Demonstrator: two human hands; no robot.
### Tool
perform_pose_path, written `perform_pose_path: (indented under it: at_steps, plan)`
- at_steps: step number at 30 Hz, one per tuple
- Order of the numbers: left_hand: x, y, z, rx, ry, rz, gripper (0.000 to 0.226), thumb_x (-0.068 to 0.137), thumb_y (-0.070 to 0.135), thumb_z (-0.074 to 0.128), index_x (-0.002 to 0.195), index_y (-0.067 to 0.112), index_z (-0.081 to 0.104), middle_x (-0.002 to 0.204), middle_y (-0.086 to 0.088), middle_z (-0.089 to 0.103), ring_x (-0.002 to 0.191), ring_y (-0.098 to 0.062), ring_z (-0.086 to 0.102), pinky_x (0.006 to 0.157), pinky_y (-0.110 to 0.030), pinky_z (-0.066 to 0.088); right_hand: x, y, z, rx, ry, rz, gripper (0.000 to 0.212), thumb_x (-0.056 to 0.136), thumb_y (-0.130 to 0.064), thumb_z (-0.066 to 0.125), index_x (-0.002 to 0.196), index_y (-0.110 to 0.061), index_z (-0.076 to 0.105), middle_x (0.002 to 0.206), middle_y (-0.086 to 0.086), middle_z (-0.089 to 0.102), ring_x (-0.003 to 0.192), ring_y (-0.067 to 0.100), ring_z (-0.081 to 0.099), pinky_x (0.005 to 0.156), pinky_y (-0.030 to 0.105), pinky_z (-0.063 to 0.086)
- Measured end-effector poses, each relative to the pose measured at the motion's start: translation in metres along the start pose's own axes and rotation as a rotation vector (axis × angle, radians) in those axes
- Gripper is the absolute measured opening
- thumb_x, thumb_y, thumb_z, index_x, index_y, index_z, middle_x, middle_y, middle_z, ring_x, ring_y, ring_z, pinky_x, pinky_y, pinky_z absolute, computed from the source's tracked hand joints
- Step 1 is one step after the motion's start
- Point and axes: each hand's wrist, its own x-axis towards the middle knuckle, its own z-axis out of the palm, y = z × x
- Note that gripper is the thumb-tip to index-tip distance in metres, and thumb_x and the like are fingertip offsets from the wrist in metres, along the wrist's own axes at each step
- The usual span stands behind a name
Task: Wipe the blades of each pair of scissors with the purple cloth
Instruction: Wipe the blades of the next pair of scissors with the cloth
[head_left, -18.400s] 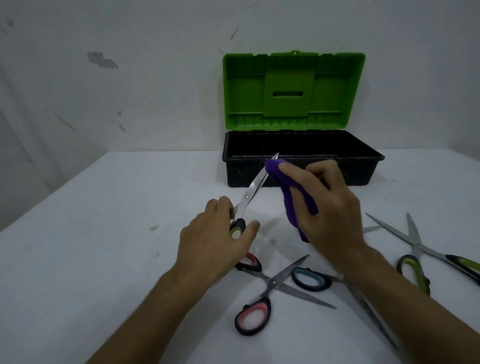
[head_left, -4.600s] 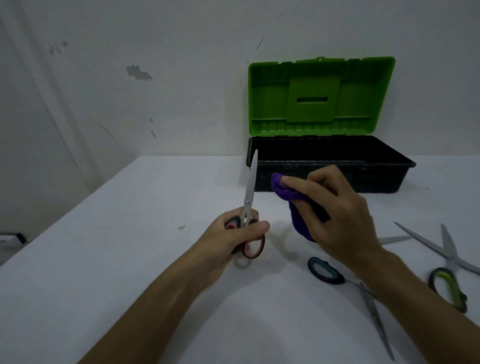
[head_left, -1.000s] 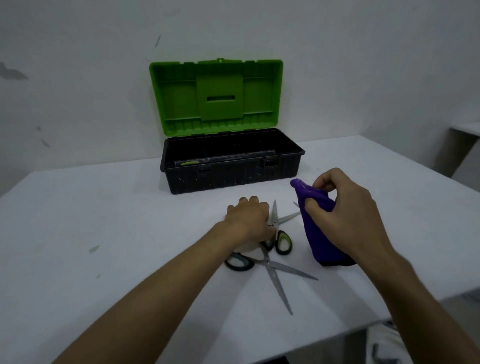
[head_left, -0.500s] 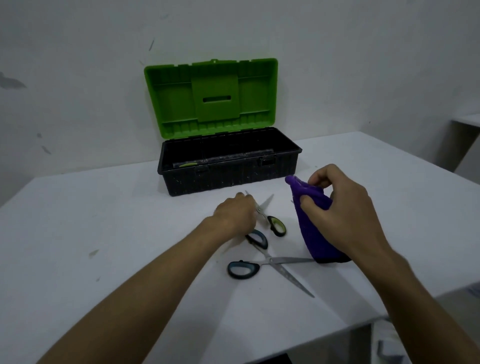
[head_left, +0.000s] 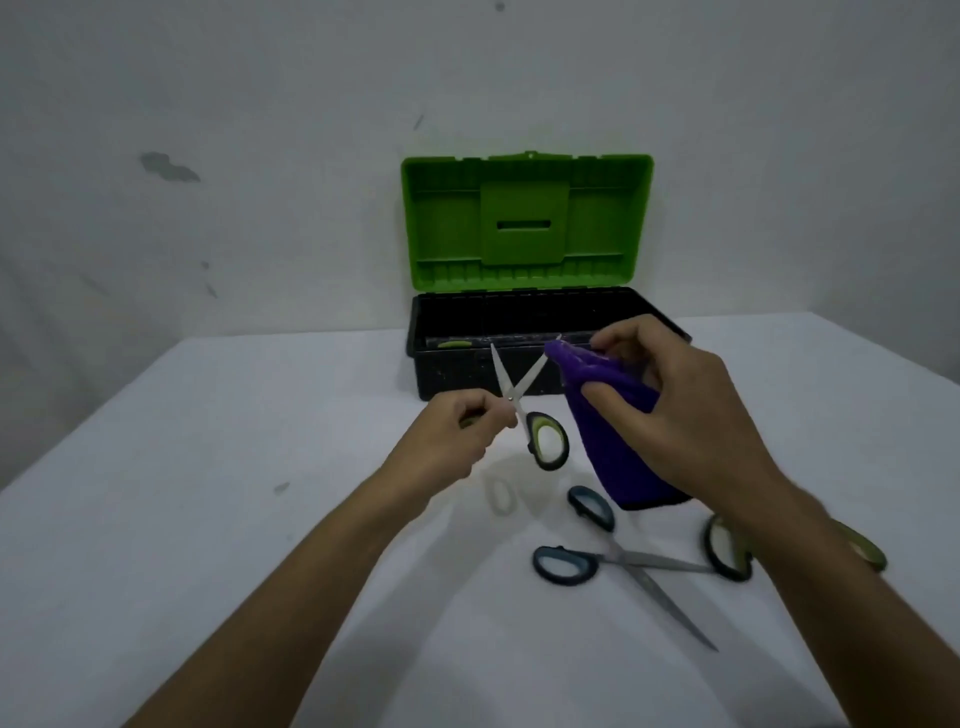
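Purple cloth (head_left: 618, 447) in right hand (head_left: 691, 415), three scissors, one lifted by left hand (head_left: 457, 441)

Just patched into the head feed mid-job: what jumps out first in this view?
The bright green lid of the open toolbox stands up against the back wall. In front of it, the left hand holds green-handled scissors up with blades spread, while the right hand brings the purple cloth to one blade tip. Blue-handled scissors lie open on the white table below.

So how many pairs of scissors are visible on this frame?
4, possibly more hidden. Green-handled scissors held up, blades open, in the left hand; blue-handled scissors on the table; another green-handled pair partly behind the right forearm; a green handle in the toolbox.
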Motion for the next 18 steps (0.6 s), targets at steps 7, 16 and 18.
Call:
perform_pose_path:
  at_steps: [7,16,18]
  plan:
    - [-0.038,-0.027,-0.05,-0.12,0.104,-0.014,0.019,0.092,0.028,0.065,0.086,0.011,0.07,0.065,-0.001,0.055,0.042,-0.015,0.052,0.043,-0.025,0.042,0.029,-0.025,0.067,-0.056,-0.065,-0.201,0.036,0.087,-0.027,0.07,0.121,-0.03,0.061,0.11,-0.01,0.065,0.096,0.006,0.058,0.077,0.022,0.05]
    - [-0.06,-0.061,-0.078,-0.152,0.223,0.011,0.019,0.092,0.019,0.064,0.079,0.007,0.073,0.047,0.009,0.046,0.037,-0.005,0.032,0.038,-0.016,0.028,0.005,-0.027,0.15,-0.051,0.025,-0.313,0.034,0.092,-0.036,0.058,0.124,-0.027,0.065,0.101,-0.006,0.054,0.09,0.008,0.047,0.075,0.029,0.044]
    - [-0.06,-0.062,-0.08,-0.182,0.22,0.026,0.022,0.094,0.017,0.062,0.079,0.005,0.072,0.047,0.009,0.046,0.036,-0.004,0.032,0.038,-0.016,0.026,-0.001,-0.027,0.15,-0.031,-0.051,-0.318,0.041,0.096,-0.045,0.045,0.132,-0.032,0.058,0.114,-0.005,0.051,0.1,0.009,0.05,0.083,0.033,0.048]
